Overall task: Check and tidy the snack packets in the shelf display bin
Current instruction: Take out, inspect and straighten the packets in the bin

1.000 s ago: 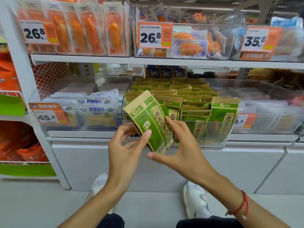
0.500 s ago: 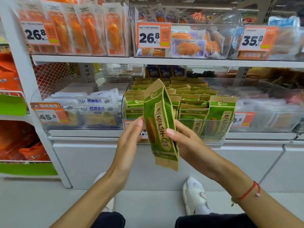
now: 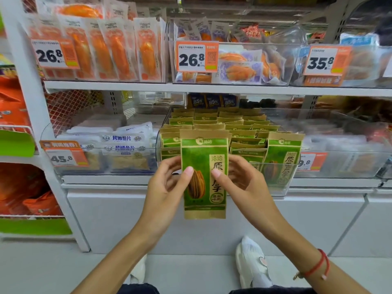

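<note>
I hold one green and tan snack packet [image 3: 204, 158] upright in front of the shelf, its front facing me. My left hand [image 3: 167, 185] grips its left edge with the thumb on the face. My right hand [image 3: 241, 183] grips its right edge the same way. Behind it stands a clear display bin [image 3: 280, 185] pulled out a little from the shelf. Rows of matching green packets [image 3: 233, 128] fill the bin, and one green packet [image 3: 283, 158] stands at the bin's front right.
A clear bin of white fish-snack packets [image 3: 125, 143] sits to the left, with a 45.8 price tag [image 3: 63, 158]. Orange packets [image 3: 101, 47] fill the upper shelf. A white cabinet front [image 3: 110, 217] lies below. My white shoes [image 3: 252, 264] stand on the floor.
The packet went from tilted to edge-on to flat and upright facing me. Both hands shifted to its side edges and rose slightly.
</note>
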Demonstrator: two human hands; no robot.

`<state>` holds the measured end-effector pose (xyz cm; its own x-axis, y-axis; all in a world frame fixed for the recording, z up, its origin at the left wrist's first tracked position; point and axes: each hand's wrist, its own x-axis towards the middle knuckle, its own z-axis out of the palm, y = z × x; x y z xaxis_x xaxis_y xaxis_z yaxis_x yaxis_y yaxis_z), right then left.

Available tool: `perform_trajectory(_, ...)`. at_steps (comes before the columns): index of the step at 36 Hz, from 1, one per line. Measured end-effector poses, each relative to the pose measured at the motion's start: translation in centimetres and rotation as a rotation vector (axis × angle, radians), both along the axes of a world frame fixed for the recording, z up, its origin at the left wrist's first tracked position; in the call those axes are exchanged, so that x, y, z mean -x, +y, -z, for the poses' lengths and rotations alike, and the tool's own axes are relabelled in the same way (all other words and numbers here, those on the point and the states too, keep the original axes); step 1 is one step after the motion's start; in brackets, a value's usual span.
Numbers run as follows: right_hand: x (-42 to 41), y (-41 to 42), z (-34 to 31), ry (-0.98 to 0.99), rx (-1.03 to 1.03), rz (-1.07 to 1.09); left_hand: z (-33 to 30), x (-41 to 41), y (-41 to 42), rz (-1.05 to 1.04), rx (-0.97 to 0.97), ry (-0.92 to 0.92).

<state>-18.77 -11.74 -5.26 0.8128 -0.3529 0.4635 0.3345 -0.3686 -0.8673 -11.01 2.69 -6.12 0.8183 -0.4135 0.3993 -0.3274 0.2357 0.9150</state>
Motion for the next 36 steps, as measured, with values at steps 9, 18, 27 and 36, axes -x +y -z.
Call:
perform_trajectory(9, -1.3, -2.5, -4.4, -0.280, 0.029, 0.253, -4.6, -3.2, -1.7, -0.077, -0.206, -0.382)
perform_trajectory(18, -5.5, -7.0, -11.2, -0.357, 0.226, 0.487, -7.9, -6.5, -3.9, -0.203, -0.909, -0.898)
perform_trajectory(27, -7.4, -7.0, -10.7, -0.315, 0.318, 0.337, -6.5, -6.9, -4.4, -0.163, -0.788, -0.947)
perform_trajectory(36, -9.0, -7.9, -9.3, -0.165, 0.230, 0.145, -6.6, -8.2, -3.4, -0.144, -0.711, -0.901)
